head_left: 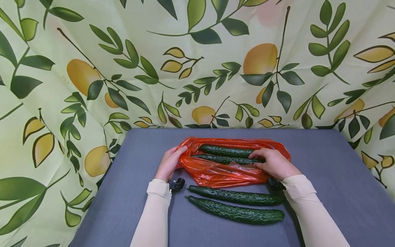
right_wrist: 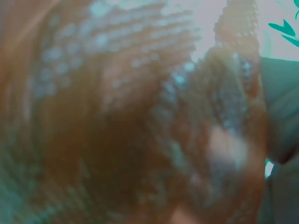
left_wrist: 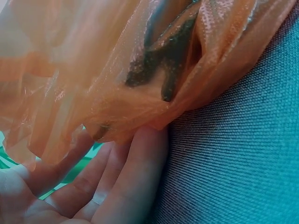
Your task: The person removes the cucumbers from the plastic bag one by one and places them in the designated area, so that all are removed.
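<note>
A red, see-through plastic bag point(head_left: 222, 175) lies across the table with its opening spread. Two dark green cucumbers show inside it, a far cucumber point(head_left: 226, 150) and a near cucumber point(head_left: 223, 159). My left hand point(head_left: 169, 163) holds the bag's left end, thumb on top; the left wrist view has its fingers against the crumpled plastic point(left_wrist: 131, 112). At the right, my right hand point(head_left: 274, 163) reaches into the opening and grips the near cucumber's right end between thumb and fingers. Blurred bag film point(right_wrist: 140, 116) fills most of the right wrist view.
Two more cucumbers lie on the grey table point(head_left: 123, 212) in front of the bag: an upper one point(head_left: 234, 196) and a lower one point(head_left: 237, 211), side by side. Behind the table hangs a leaf-and-fruit patterned cloth point(head_left: 172, 85).
</note>
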`<state>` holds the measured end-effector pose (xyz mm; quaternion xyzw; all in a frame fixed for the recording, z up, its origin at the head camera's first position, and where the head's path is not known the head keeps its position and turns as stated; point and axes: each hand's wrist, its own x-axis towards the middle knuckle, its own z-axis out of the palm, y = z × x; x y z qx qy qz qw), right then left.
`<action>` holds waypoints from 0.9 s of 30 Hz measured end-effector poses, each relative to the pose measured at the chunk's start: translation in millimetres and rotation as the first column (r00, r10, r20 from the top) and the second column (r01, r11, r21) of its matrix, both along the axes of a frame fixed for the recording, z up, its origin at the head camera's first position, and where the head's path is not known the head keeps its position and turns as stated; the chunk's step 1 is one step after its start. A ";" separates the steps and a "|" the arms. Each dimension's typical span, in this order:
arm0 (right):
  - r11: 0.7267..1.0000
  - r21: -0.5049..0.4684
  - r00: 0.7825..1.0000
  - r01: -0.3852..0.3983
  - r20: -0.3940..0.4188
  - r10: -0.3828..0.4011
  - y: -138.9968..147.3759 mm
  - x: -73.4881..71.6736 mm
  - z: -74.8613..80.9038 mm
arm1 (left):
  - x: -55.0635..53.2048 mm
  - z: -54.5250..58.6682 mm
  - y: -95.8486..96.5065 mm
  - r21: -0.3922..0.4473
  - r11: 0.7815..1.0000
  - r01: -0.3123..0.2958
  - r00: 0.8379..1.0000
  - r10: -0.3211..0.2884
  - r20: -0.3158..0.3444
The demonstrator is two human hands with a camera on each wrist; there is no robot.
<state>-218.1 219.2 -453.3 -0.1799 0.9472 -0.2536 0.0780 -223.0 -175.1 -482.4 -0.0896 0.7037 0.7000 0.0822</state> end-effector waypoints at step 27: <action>0.994 -0.107 0.998 -0.009 -0.064 0.002 6.3 6.9 4.3 | 2.0 -2.0 1.8 -0.005 1.000 -0.012 1.000 0.012 -0.001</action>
